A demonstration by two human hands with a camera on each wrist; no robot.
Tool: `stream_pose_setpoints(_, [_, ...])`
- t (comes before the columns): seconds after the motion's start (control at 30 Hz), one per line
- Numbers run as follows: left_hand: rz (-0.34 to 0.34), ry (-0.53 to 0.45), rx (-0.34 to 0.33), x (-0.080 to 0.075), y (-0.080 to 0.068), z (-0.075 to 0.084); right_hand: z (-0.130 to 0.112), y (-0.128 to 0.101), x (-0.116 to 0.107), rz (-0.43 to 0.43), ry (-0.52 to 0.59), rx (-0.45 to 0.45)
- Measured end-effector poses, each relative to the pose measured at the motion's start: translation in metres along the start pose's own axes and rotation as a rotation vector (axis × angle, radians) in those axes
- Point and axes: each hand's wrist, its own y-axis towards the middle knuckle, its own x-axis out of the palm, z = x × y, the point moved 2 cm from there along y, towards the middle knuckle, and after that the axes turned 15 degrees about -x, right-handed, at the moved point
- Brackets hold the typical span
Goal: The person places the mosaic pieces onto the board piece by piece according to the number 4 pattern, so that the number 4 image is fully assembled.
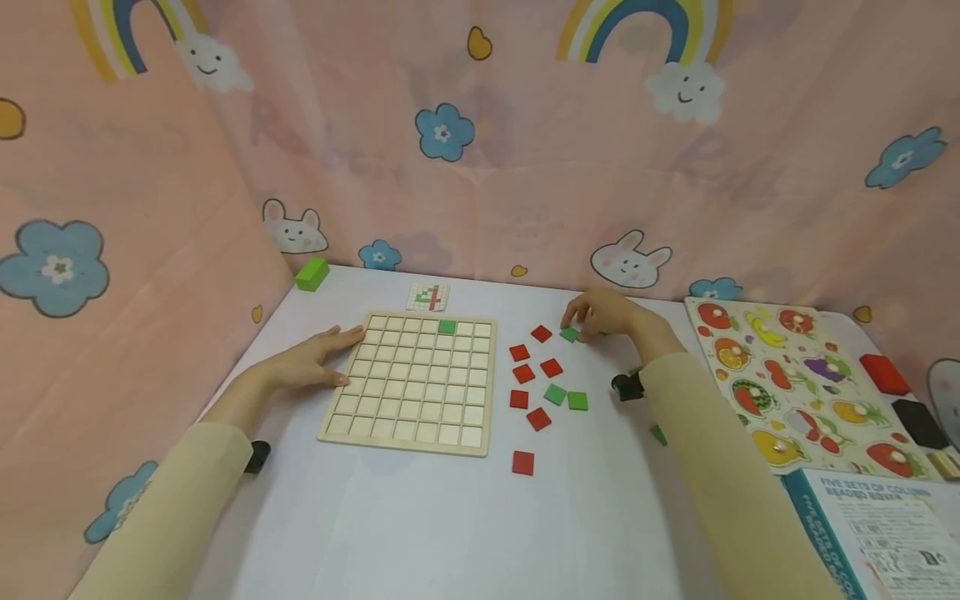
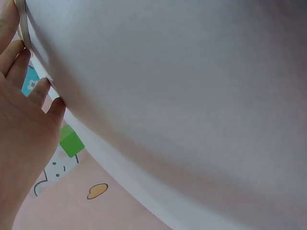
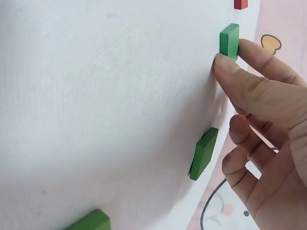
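A wooden grid board point(image 1: 408, 387) lies on the white table, a green square tile point(image 1: 447, 327) in its top row. My left hand point(image 1: 311, 358) rests at the board's left edge, fingers extended and thumb on the rim. Off to the right, my right hand point(image 1: 603, 312) pinches another green tile point(image 3: 230, 40) between thumb and index finger, close over the tabletop. Its other fingers curl loosely. Loose red tiles point(image 1: 551, 367) and green tiles point(image 1: 577, 401) are scattered between the board and the right arm. Behind the board lies a small pattern card point(image 1: 428, 297) with green and red squares.
A green block point(image 1: 312, 273) sits at the back left corner. On the right are a fruit puzzle board point(image 1: 798, 383), a boxed set point(image 1: 877, 533), a red block point(image 1: 885, 374) and a black item point(image 1: 919, 423). A patterned pink curtain point(image 1: 510, 208) hangs behind the table.
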Motion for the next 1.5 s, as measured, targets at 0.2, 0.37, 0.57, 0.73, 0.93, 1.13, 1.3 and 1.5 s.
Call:
stream_pose_setpoints(0.2, [-0.001, -0.001, -0.004, 0.002, 0.001, -0.002, -0.004, 0.003, 0.001, 0.043, -0.024, 0.044])
stream_pose_setpoints(0.37, [0.003, -0.003, -0.010, 0.002, 0.002, -0.002, -0.013, 0.009, -0.001, 0.095, 0.031, 0.074])
stream_pose_setpoints(0.57, [0.003, 0.008, -0.008, 0.000, 0.002, 0.000, -0.044, 0.029, 0.004, 0.250, 0.180, 0.001])
stream_pose_setpoints(0.73, [-0.005, 0.013, -0.009, 0.000, 0.003, 0.002, -0.079, 0.054, 0.027, 0.355, 0.322, -0.073])
stream_pose_setpoints(0.93, [-0.005, 0.006, -0.010, 0.000, 0.002, 0.004, -0.121, 0.080, 0.058, 0.422, 0.350, -0.081])
stream_pose_setpoints(1.13, [-0.001, 0.007, -0.004, 0.000, 0.002, 0.005, -0.150, 0.099, 0.075, 0.441, 0.302, -0.090])
stream_pose_setpoints(1.3, [0.001, 0.008, -0.006, 0.000, 0.001, 0.004, -0.161, 0.107, 0.083, 0.413, 0.216, -0.102])
stream_pose_setpoints(1.5, [0.007, 0.010, -0.008, -0.001, -0.001, 0.004, -0.165, 0.112, 0.087, 0.364, 0.149, -0.121])
